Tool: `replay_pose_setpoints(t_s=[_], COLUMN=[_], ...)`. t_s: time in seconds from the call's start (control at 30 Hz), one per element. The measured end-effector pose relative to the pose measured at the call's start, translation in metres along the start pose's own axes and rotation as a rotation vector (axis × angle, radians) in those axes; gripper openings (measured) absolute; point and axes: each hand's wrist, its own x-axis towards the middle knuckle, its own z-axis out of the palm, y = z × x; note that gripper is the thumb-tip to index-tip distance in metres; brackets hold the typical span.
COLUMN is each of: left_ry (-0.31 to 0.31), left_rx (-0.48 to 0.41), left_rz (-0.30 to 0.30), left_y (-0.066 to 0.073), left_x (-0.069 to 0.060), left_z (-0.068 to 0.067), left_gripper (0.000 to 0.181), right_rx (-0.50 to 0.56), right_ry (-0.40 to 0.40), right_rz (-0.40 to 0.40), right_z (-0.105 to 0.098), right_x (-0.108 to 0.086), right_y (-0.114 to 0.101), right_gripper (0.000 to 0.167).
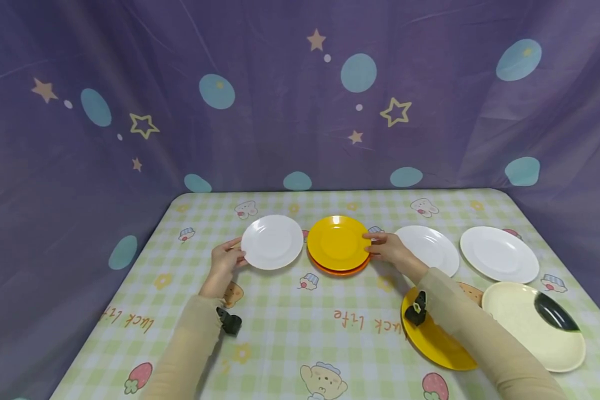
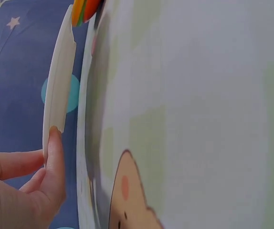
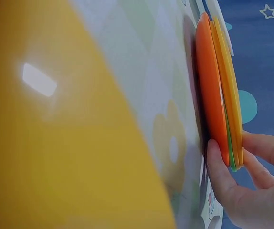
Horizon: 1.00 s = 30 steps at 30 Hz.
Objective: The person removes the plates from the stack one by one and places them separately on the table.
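Observation:
By its left rim a white plate (image 1: 272, 243) is pinched in my left hand (image 1: 225, 261); the left wrist view shows this plate (image 2: 58, 86) edge-on, raised off the cloth, between thumb and fingers of the hand (image 2: 36, 191). Just right of it is a stack with a yellow plate (image 1: 338, 243) on top and an orange plate (image 1: 337, 272) at the bottom. My right hand (image 1: 392, 251) grips the stack's right rim. In the right wrist view, thumb and fingers of the hand (image 3: 251, 181) hold the orange plate (image 3: 210, 86), a green edge (image 3: 231, 148) and yellow plates (image 3: 228, 90) together.
Two white plates (image 1: 430, 253) (image 1: 499, 254) lie at the right. A larger yellow plate (image 1: 442, 347) is partly under my right forearm, beside a cream plate (image 1: 520, 322) with a dark green patch. A checked cloth (image 1: 275, 333) covers the table; a purple curtain (image 1: 280, 150) hangs behind.

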Motion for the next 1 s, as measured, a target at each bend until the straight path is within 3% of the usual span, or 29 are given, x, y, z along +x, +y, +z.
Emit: replay_pose_setpoints(t_s=[0.43,1.0], left_ry=[-0.009,-0.032], left_rx=[0.113,0.182], left_rz=[-0.046,-0.025], left_y=[0.004,0.000], left_x=[0.006,0.014], left_z=[-0.002,-0.006], left_gripper=[0.047,0.046], right_rx=[-0.009,-0.016], right_ry=[0.000,0.006], right_rz=[0.004,0.009], right_z=[-0.001,-0.001], right_x=[0.001,-0.002], right_y=[-0.001,-0.002], right_gripper=[0.044,0.044])
